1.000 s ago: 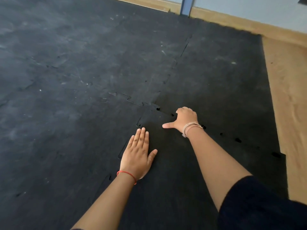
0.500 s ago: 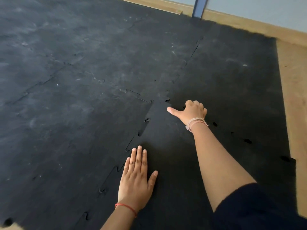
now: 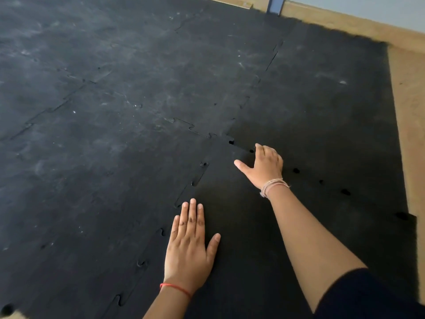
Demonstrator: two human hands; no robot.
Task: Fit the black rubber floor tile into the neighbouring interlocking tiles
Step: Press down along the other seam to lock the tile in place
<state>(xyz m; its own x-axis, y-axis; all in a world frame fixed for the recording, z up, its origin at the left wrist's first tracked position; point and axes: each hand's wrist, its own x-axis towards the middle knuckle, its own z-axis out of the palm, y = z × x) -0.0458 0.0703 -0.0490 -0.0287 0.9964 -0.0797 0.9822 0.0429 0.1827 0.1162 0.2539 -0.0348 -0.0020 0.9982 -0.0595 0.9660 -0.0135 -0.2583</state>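
Note:
The black rubber floor tile (image 3: 248, 226) lies on the floor under both my hands, darker than the dusty neighbouring tiles (image 3: 115, 157) to its left and the one beyond it (image 3: 322, 116). My left hand (image 3: 188, 247) rests flat, fingers together, just inside the tile's jigsaw left edge. My right hand (image 3: 264, 169) presses near the far edge with fingers curled down and thumb stretched left. Small dark gaps (image 3: 296, 170) show along the far seam to the right of that hand, and one at the corner (image 3: 231, 142).
Bare wooden floor (image 3: 411, 139) runs along the right side of the mats and along the back. A blue post (image 3: 274, 4) stands at the far wall. Dusty interlocked mats cover the whole left and middle.
My left hand slid back toward me along the left seam. My right hand shifted slightly along the far seam, its thumb still out. The view tilted and moved a little.

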